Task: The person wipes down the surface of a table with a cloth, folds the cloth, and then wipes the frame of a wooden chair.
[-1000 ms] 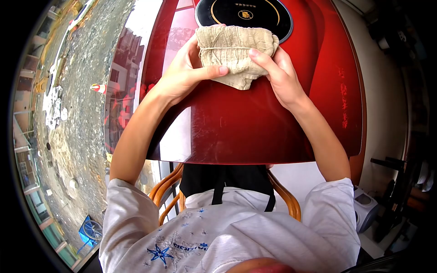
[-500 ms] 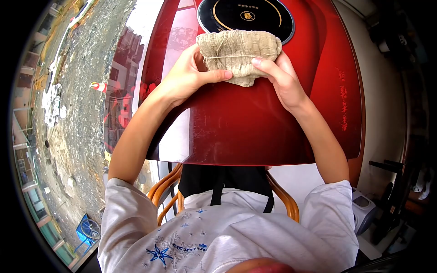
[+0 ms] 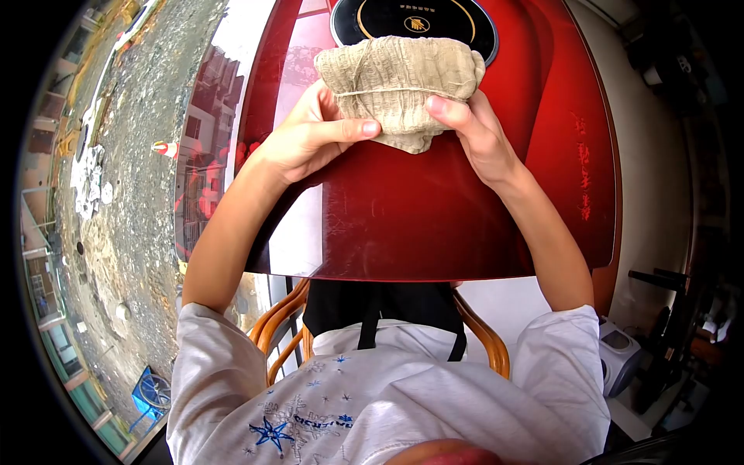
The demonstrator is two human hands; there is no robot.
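A folded beige cloth (image 3: 399,74) with a crinkled weave is held up over the red tabletop, a cord or seam running across its front. My left hand (image 3: 314,136) grips its lower left side, thumb pressed on the front and fingers hidden behind. On the right side, my right hand (image 3: 473,128) holds it the same way, thumb on the front face. A small flap of the cloth hangs down between the two thumbs. Both hands are closed on the cloth.
The glossy red table (image 3: 418,225) has a round black cooktop plate (image 3: 418,19) set in it beyond the cloth. A window at left shows rough ground outside. Wooden chair arms (image 3: 484,333) flank my lap, and a grey-white appliance (image 3: 620,356) stands at lower right.
The cloth has come slightly nearer the camera and looks larger, its left end spreading further left. My left hand has shifted a little left; both hands keep their hold.
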